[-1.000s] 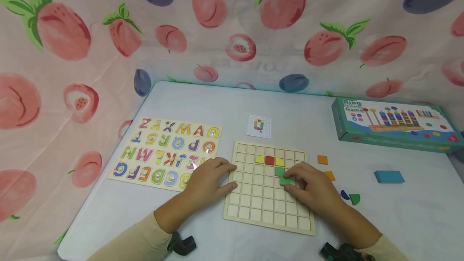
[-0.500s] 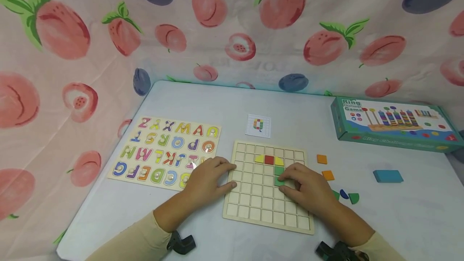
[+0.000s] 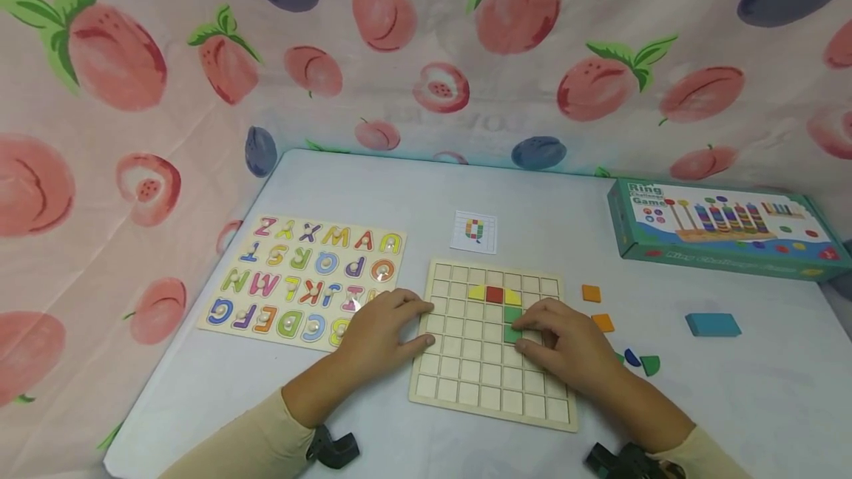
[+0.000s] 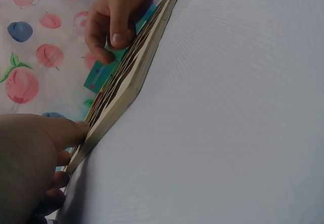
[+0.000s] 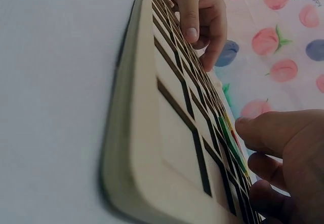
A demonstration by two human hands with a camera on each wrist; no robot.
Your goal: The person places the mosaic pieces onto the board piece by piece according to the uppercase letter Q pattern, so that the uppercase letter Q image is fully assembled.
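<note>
A wooden grid board lies flat on the table. In its upper cells sit a red square between two yellow pieces. Below the right-hand yellow one are a green square and, under that, a second green square. My right hand is over the board's right side, fingertips at the lower green square's right edge, thumb and forefinger apart. My left hand rests its fingertips and thumb against the board's left edge; the left wrist view shows the thumb touching that edge.
A wooden alphabet puzzle lies at left, partly under the left hand. Behind the board is a pattern card. Orange squares, a blue piece, green pieces, a teal block and a game box lie at right.
The lower green square, held by my right hand at first, has shifted slightly left and now lies in its cell, with the fingers at its edge. My left hand has stayed put.
</note>
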